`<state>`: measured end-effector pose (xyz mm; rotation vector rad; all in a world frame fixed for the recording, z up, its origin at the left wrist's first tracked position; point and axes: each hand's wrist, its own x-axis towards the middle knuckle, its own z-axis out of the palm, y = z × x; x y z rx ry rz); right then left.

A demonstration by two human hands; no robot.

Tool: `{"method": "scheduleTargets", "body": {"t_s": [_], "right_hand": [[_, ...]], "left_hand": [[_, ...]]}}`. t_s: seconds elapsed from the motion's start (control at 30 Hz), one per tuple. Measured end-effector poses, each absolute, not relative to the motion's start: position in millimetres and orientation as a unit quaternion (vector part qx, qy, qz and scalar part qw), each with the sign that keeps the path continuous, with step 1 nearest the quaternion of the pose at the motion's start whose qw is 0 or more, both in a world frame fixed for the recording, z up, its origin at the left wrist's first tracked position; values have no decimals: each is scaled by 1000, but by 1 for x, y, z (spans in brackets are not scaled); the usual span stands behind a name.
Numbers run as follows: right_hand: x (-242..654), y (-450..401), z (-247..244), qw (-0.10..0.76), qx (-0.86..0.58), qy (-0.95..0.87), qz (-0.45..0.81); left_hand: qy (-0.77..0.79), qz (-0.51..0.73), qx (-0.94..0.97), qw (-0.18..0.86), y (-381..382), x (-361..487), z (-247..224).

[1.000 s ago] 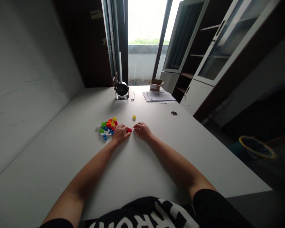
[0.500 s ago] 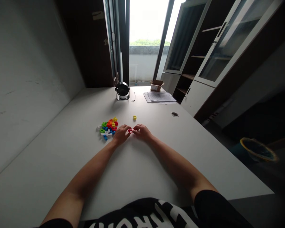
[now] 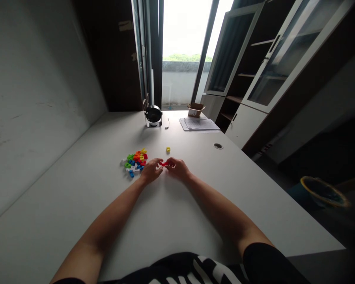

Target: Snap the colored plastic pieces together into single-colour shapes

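Observation:
My left hand point(image 3: 152, 170) and my right hand point(image 3: 177, 169) meet above the white desk point(image 3: 77, 205), their fingertips pinching a small red plastic building piece point(image 3: 164, 163) from both sides. Much of that piece is hidden by my fingers. Just left of my left hand lies a loose pile of red, orange, yellow, green, blue and white plastic pieces point(image 3: 134, 161), almost touching its knuckles. A single yellow piece point(image 3: 168, 150) sits apart, a little beyond my hands.
A small black-and-silver fan point(image 3: 153, 116) and a thin cable point(image 3: 167, 123) stand at the desk's far end. Nearby are papers point(image 3: 198, 124), a small cardboard box point(image 3: 195, 110) and a round cable grommet point(image 3: 218, 146). A glass-doored cabinet point(image 3: 239, 79) stands to the right.
My hands have drawn together. The red piece, first at my left fingertips, is now held between both hands. The view has shifted slightly.

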<state>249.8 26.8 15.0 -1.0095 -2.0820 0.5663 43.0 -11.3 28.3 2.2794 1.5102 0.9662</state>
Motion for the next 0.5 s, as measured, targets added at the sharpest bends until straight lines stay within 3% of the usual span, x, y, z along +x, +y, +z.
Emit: {"method": "scheduleTargets", "body": {"t_s": [0.5], "right_hand": [[250, 21, 25, 366, -338, -854, 148]], "left_hand": [[464, 400, 730, 305, 0, 36, 20]]}}
